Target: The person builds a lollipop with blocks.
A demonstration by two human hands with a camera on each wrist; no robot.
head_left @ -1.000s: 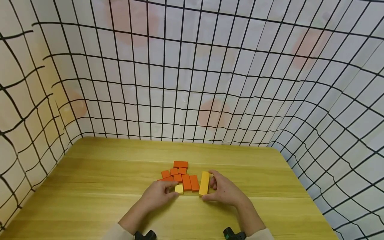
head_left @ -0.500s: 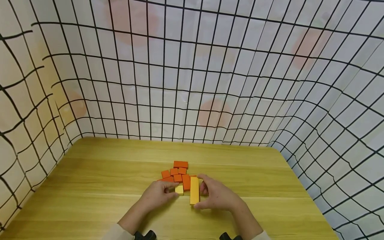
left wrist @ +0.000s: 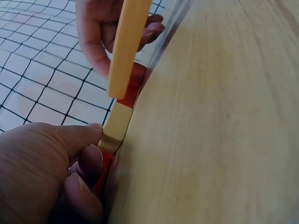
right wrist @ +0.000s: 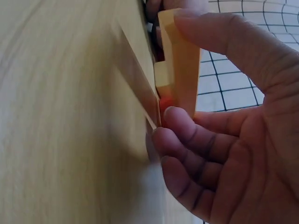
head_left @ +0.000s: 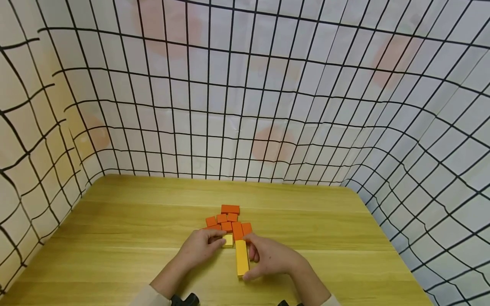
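Note:
In the head view my left hand (head_left: 201,247) holds a small pale yellow block (head_left: 228,241) at its left side, thumb and forefinger at its edges. My right hand (head_left: 273,257) grips a long yellow-orange block (head_left: 242,258) by its two ends, thumb at the near end and a finger at the far end. In the left wrist view the long block (left wrist: 128,49) stands out over the small yellow block (left wrist: 117,122). Orange-red blocks (head_left: 226,227) lie flat and close together just beyond both hands. My left fingers partly hide one of them.
The wooden table (head_left: 325,221) carries the blocks near its middle. A single orange block (head_left: 230,209) lies farthest back in the group. Black wire mesh (head_left: 237,127) rises along the table's back and both sides, with pale sheeting behind it.
My right hand has carried the long yellow-orange block left and toward me, turning it slightly and uncovering the rightmost orange block's far part. The left hand and small yellow block have hardly moved.

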